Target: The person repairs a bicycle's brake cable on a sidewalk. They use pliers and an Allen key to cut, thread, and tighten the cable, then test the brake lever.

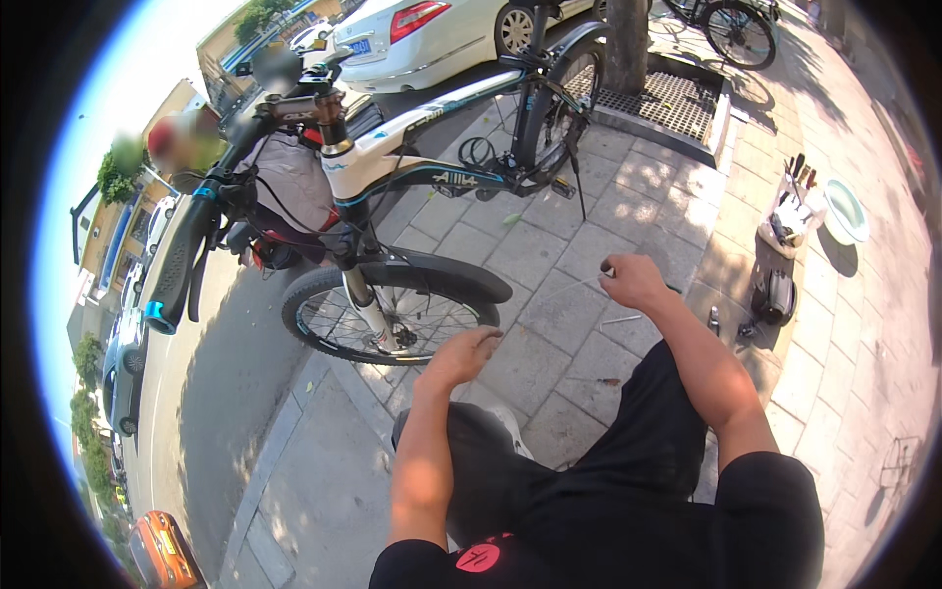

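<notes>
My left hand is closed, fingertips pinched together, just right of the bicycle's front wheel. Whatever it may hold is too small to make out. Farther forward and to the right, my right hand is curled shut. A thin pale strand seems to run from its fingers toward my left hand; its far end is lost. The white, black and blue bicycle stands upright in front of me on its kickstand. A slim silver rod lies on the paving below my right hand.
To the right are a bag of tools, a pale green basin, a black case and a small bottle. A tree trunk rises from a grate. A white car is parked behind the bicycle.
</notes>
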`<state>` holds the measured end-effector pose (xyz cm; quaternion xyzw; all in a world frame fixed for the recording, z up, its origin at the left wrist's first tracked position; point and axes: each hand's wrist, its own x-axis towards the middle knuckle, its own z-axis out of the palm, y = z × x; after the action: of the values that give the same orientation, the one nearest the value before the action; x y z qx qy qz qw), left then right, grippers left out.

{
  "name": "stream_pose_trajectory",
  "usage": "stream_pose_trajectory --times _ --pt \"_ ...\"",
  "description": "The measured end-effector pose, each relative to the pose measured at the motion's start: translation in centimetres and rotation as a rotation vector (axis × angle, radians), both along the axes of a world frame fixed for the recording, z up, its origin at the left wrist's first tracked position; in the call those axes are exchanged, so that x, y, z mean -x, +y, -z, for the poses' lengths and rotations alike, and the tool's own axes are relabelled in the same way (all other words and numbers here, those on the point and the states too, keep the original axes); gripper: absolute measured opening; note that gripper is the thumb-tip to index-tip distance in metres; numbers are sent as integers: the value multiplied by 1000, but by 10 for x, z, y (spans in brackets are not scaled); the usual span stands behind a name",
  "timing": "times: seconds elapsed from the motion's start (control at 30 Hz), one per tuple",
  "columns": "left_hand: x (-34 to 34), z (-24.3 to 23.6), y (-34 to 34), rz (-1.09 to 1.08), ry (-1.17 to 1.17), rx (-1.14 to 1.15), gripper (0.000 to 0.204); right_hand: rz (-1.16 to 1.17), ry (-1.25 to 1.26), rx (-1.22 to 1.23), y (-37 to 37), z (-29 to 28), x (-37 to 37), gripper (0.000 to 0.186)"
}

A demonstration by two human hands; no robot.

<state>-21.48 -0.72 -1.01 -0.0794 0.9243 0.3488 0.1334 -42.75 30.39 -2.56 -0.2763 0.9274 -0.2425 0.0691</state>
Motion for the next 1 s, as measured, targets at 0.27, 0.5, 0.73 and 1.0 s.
stream_pose_trajectory --times 0.27,0.5,0.73,1.0 --pt "8 3 15 15 80 45 33 -419 -248 93 -17 -18 -33 43" --pt "21 10 10 61 125 135 32 -202 -91 365 -30 -2 -15 38" --pt "9 26 -5 109 -137 112 35 385 -32 485 9 2 -12 40" --pt "14 24 -14 68 -221 -26 36 701 72 407 63 9 60 46"
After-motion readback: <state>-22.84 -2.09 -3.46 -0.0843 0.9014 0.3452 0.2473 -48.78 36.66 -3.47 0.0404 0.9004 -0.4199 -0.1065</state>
